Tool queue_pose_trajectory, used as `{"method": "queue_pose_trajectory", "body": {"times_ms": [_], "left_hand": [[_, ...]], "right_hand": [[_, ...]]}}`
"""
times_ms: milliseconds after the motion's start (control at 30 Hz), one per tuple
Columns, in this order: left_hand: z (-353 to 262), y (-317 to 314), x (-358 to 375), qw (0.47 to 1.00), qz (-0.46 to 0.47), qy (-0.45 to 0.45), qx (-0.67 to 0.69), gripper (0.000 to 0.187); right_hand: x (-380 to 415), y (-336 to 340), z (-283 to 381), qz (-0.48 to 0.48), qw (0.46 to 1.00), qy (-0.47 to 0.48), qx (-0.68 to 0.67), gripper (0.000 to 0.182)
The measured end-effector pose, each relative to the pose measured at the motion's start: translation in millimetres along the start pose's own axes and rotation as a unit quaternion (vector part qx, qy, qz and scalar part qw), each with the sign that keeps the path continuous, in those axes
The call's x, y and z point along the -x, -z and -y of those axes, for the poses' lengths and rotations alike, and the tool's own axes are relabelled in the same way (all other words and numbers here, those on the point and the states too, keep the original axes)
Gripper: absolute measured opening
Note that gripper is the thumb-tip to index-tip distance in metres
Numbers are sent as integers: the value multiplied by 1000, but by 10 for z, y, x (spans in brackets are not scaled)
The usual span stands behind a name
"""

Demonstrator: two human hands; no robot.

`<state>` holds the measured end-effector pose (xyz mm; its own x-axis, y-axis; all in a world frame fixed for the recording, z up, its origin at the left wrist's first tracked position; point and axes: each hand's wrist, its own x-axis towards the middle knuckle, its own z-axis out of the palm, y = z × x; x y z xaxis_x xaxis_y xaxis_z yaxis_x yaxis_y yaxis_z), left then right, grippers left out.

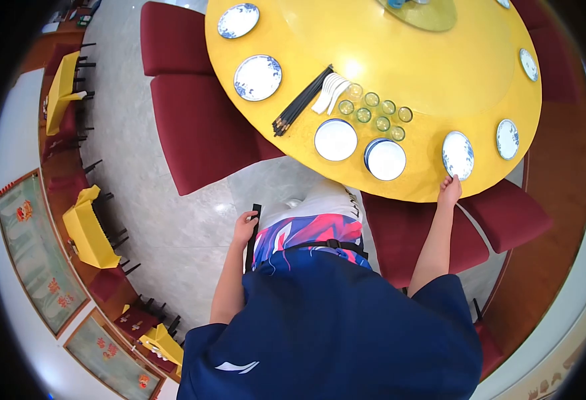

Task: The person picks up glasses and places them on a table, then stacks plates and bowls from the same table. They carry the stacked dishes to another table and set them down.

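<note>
My right hand [449, 191] reaches over the table's near edge, its fingers closed on the near rim of a white plate with blue flowers [457, 155]. The plate lies on the yellow tablecloth [426, 190]. Low at my left side is my left hand [244, 227], loosely curled with fingers a little apart, beside a black strap-like strip [251, 247]; I see nothing gripped in it. Left of the plate are a stack of blue-rimmed plates [385, 160] and another white, blue-rimmed stack [335, 140].
Several small glasses [382, 124], white spoons [331, 92] and a bundle of black chopsticks [303, 100] lie behind the stacks. More patterned plates [257, 78] sit around the table edge. Dark red chairs [199, 133] stand close to the table. A glass turntable [433, 17] is at the centre.
</note>
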<state>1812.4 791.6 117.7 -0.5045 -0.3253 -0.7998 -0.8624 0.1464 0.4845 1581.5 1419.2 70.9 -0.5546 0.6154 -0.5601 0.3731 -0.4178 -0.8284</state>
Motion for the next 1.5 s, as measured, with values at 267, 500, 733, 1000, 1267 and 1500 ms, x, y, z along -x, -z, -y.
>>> {"method": "queue_pose_trajectory", "body": {"times_ms": [267,500,733,1000,1267,1500], "left_hand": [[1091,618,-144,994,-54,21,92,24],[2108,1515,-306,981,-103,-1,165,22],[3161,2077,158,936,-162,9,311,20],[3941,2247,54,917,-142,89,361,25],[3095,3434,-442,954,-114,106,256,25],[1860,5042,-968,975,-62,173,123,22]], "right_hand": [[1284,-661,588,37,990,120,-66,19],[2483,-2222,13,136,984,116,-3,21],[3063,-3687,-1185,214,963,86,138,25],[3000,-4453,-1567,206,942,72,257,26],[2509,-4609,-1607,238,940,16,243,24],[2507,-4669,-1685,217,928,29,302,30]]}}
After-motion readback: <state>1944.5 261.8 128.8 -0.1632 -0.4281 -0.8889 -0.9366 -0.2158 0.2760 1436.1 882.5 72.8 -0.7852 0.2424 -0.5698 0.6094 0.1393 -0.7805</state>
